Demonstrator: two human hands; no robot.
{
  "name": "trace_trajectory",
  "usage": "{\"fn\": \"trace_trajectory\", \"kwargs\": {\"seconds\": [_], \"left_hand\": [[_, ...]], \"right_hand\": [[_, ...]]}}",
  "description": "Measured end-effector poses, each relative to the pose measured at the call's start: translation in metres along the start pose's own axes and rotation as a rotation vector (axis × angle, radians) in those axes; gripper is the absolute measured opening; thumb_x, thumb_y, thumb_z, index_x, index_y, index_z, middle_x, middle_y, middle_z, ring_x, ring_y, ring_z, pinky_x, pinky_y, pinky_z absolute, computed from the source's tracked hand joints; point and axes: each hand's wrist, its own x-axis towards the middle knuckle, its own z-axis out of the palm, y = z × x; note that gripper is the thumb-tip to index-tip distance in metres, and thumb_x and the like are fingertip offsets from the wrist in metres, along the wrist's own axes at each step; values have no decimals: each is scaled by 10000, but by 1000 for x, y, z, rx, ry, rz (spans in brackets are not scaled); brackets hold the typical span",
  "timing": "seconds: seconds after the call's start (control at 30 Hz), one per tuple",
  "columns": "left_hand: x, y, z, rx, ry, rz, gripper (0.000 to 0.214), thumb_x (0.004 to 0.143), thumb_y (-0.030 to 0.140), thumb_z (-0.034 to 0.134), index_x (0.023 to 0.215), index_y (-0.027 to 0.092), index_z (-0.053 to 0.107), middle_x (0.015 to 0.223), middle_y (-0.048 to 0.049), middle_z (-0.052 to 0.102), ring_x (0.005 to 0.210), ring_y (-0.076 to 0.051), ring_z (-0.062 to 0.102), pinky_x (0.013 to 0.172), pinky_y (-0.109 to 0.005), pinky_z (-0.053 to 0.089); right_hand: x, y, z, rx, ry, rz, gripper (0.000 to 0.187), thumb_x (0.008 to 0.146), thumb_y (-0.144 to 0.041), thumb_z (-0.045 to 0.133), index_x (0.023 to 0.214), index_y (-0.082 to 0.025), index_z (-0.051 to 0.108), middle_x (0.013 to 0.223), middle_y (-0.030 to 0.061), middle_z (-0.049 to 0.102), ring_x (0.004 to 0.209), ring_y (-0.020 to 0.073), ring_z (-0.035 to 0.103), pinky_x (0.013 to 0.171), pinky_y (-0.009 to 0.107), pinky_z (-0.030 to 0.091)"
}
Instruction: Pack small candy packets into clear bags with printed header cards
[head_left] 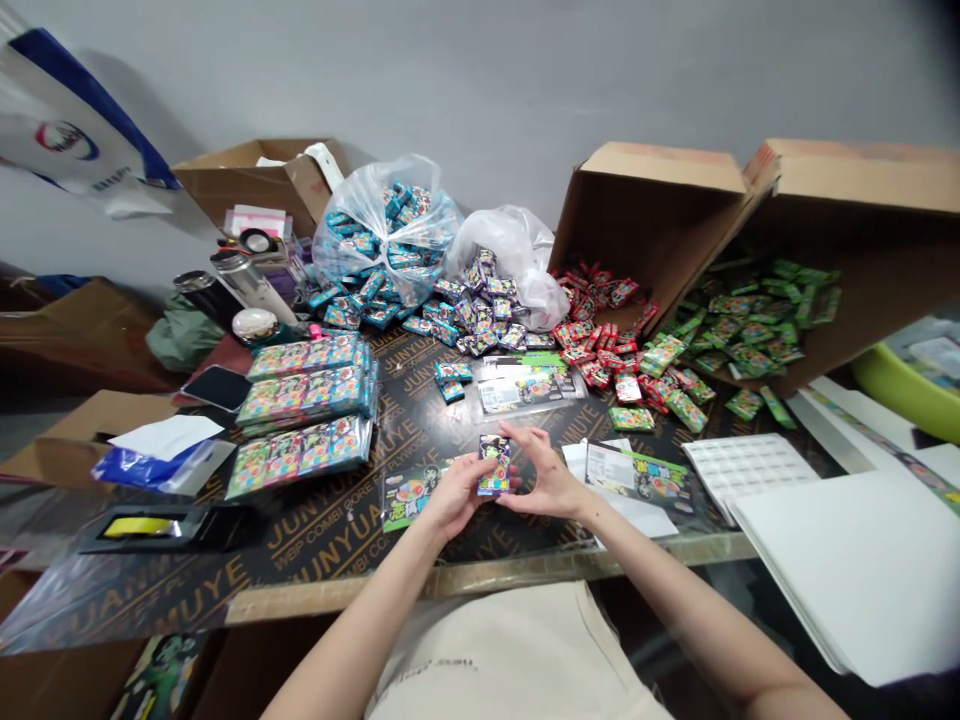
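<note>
Over the table's front part I hold a small dark purple printed box (493, 462) upright between both hands. My left hand (456, 497) is closed on its left side, the thumb lying across its front. My right hand (551, 478) curves round the right side, with fingertips by the top edge and the thumb at the bottom corner. Under my left hand lies a flat printed packet (405, 498) with green and black artwork. Near my right hand is another printed packet (637, 470) on white paper. Beyond the hands lies a clear printed sleeve (525, 392).
Loose blue boxes (364, 300), purple boxes (487, 305), red boxes (600, 340) and green boxes (750, 330) lie in heaps at the back. Packed sets (304, 450) are stacked left, near a tape dispenser (165, 527). White sheets (855, 570) lie right.
</note>
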Motion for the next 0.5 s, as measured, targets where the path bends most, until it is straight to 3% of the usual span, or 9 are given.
{"fn": "trace_trajectory", "kwargs": {"seconds": [0.07, 0.17, 0.23, 0.3, 0.37, 0.5], "left_hand": [[3, -4, -10, 225, 84, 90, 478, 770, 443, 533, 1120, 117, 557, 989, -125, 657, 876, -234, 622, 788, -364, 465], [4, -7, -33, 774, 280, 331, 627, 698, 485, 595, 1221, 157, 488, 1163, -127, 571, 1061, -267, 519, 922, -407, 370], [2, -10, -49, 1161, 273, 431, 851, 547, 488, 711, 1285, 184, 417, 1225, -132, 509, 1127, -306, 443, 973, -447, 294], [-1, -13, -60, 1431, 200, 439, 1038, 433, 440, 775, 1339, 212, 323, 1198, -121, 500, 1112, -322, 429, 967, -469, 276], [-3, -16, -65, 1546, 180, 419, 1091, 454, 388, 769, 1379, 227, 213, 1137, -102, 512, 1066, -306, 450, 930, -457, 308], [-4, -16, -63, 1519, 159, 492, 1109, 535, 342, 722, 1401, 220, 41, 1147, -88, 495, 1069, -280, 441, 954, -452, 283]], "right_hand": [[-2, 6, -2, -55, 18, 24, 873, 603, -307, 663, 1352, -221, 223, 1282, 98, 447, 1135, 258, 435, 959, 403, 261], [-7, 19, -6, -195, 39, 121, 839, 598, -290, 653, 1339, -217, 268, 1243, 95, 474, 1112, 270, 442, 924, 408, 269], [-11, 28, -6, -271, 13, 174, 844, 595, -302, 662, 1341, -213, 279, 1207, 100, 499, 1074, 276, 464, 912, 420, 260], [-15, 34, -2, -301, -32, 193, 855, 592, -315, 675, 1344, -210, 282, 1182, 108, 517, 1055, 281, 472, 920, 435, 239], [-17, 35, 4, -288, -74, 185, 870, 582, -321, 690, 1345, -220, 284, 1166, 106, 531, 1072, 292, 453, 937, 453, 211], [-17, 33, 12, -153, -164, 147, 951, 554, -338, 720, 1363, -234, 232, 1168, 85, 535, 1086, 281, 436, 952, 444, 214]]}}
